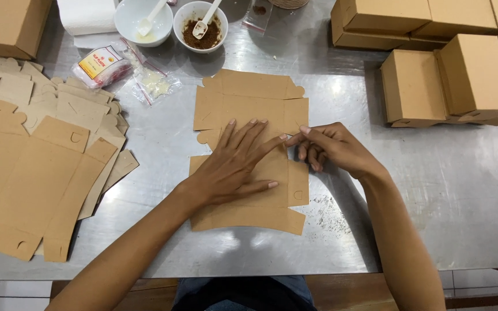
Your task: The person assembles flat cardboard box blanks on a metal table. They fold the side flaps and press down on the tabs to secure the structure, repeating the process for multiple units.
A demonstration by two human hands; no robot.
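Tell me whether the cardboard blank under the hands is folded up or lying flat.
Flat: the cardboard blank lies spread on the table, flaps unfolded.

Matt brown cardboard box blank (pixel 243 103) lies on a brushed, softly reflective steel table (pixel 462 184), near glossy white bowls (pixel 143 14).

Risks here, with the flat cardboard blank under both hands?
1. The left hand only presses the flat cardboard blank onto the smooth steel table; it could slide while the right hand pinches the edge, skewing the crease.
2. The bowl of brown powder sits just beyond the blank; a lifted flap might knock it.
3. Brown crumbs beside the blank could get trapped inside.
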